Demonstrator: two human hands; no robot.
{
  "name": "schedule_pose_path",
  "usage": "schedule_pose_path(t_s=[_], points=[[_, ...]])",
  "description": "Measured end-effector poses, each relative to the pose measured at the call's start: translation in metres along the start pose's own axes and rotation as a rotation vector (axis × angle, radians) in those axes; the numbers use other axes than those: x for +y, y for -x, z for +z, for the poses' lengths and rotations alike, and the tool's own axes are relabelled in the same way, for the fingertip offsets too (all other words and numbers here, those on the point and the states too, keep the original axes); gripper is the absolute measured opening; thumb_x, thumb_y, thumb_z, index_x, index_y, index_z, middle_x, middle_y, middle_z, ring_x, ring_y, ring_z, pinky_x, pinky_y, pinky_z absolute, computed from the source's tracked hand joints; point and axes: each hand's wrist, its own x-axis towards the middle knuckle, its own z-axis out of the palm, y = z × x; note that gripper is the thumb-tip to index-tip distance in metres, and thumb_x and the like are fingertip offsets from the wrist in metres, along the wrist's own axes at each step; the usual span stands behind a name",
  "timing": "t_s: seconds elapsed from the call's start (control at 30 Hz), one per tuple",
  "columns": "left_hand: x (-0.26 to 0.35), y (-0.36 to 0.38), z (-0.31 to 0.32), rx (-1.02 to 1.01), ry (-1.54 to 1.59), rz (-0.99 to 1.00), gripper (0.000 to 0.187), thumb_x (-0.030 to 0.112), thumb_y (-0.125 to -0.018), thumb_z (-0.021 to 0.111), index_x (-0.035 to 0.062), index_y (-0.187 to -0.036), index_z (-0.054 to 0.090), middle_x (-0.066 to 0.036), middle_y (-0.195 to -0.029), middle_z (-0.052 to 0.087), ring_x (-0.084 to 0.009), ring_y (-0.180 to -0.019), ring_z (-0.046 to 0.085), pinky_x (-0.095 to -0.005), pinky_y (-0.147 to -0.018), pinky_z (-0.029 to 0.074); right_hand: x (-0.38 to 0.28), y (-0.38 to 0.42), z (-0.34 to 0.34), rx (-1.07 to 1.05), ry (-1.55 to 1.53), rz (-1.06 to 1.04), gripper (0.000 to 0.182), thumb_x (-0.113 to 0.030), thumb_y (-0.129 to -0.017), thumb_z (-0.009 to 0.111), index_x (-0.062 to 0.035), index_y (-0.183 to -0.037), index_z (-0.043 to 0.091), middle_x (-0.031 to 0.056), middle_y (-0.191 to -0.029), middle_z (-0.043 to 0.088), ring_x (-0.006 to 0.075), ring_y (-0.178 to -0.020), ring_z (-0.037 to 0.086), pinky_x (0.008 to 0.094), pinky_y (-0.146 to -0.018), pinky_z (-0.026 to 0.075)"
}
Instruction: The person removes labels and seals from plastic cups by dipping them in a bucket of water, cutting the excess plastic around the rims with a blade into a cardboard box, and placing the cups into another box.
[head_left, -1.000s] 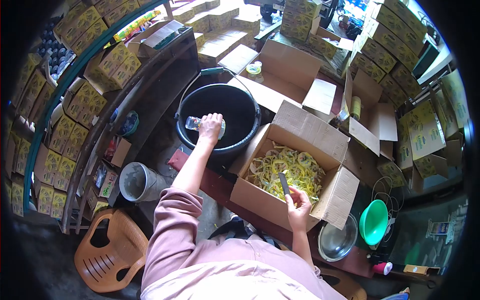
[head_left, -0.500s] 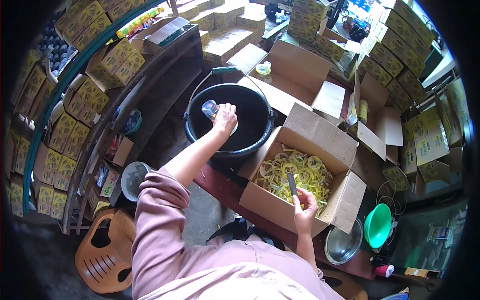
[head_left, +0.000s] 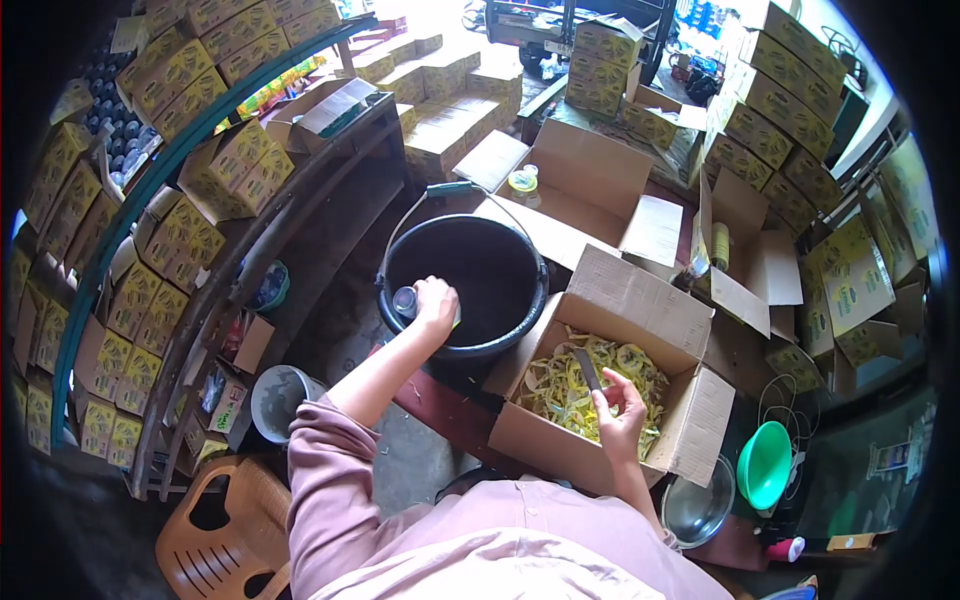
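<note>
My left hand (head_left: 436, 304) is closed round a small clear container (head_left: 405, 301) over the near left part of a large black bucket (head_left: 465, 262) with a raised wire handle. Between the fingers of my right hand (head_left: 621, 403) is a dark flat blade (head_left: 586, 368), its tip pointing up and left. That hand is above an open cardboard box (head_left: 560, 440) holding yellow-green strips (head_left: 560, 388). What the strips are is hard to tell.
Behind the bucket stands an open carton (head_left: 590, 165) with a lidded jar (head_left: 523, 182) on its flap. A metal bowl (head_left: 698, 505) and green basin (head_left: 764, 465) are at right, a grey bucket (head_left: 282, 400) and brown chair (head_left: 228, 530) at left.
The view has shifted and tilted upward. My left hand has moved down and left relative to the black bucket, and the container has turned. My right hand still holds the blade over the box.
</note>
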Motion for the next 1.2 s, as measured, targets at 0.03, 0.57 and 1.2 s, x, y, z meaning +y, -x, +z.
schedule_pose_path(t_s=[0.03,0.57,1.2], points=[[-0.002,-0.001,-0.005,-0.181,0.016,-0.016,0.023,0.015,-0.068,0.067,0.0125,-0.091,0.067,-0.006,-0.093,0.064,-0.0212,-0.091,0.060,-0.0347,-0.072,0.046,-0.001,-0.005,0.000,-0.008,0.010,-0.022,0.032,0.002,-0.072,0.063,-0.0044,-0.103,0.060,0.0025,-0.066,0.056,0.0088,-0.060,0.050,0.0240,-0.059,0.041],[0.003,-0.019,-0.040,-0.578,-0.040,0.198,0.057,0.042,-0.049,0.082,0.0077,-0.092,0.068,-0.009,-0.094,0.066,-0.0224,-0.089,0.063,-0.0321,-0.078,0.050,0.010,0.005,-0.026,0.126,0.048,-0.072,0.030,0.002,-0.072,0.062,-0.0046,-0.101,0.061,0.0023,-0.066,0.055,0.0104,-0.062,0.049,0.0247,-0.061,0.040],[-0.008,-0.027,-0.030,-0.452,0.136,0.182,0.054,0.054,-0.060,0.072,0.0067,-0.086,0.070,-0.008,-0.083,0.068,-0.0217,-0.075,0.065,-0.0309,-0.071,0.051,0.034,0.000,-0.042,0.151,-0.172,0.113,0.030,0.002,-0.078,0.061,-0.0034,-0.108,0.058,-0.0019,-0.071,0.053,0.0052,-0.065,0.048,0.0197,-0.063,0.040]])
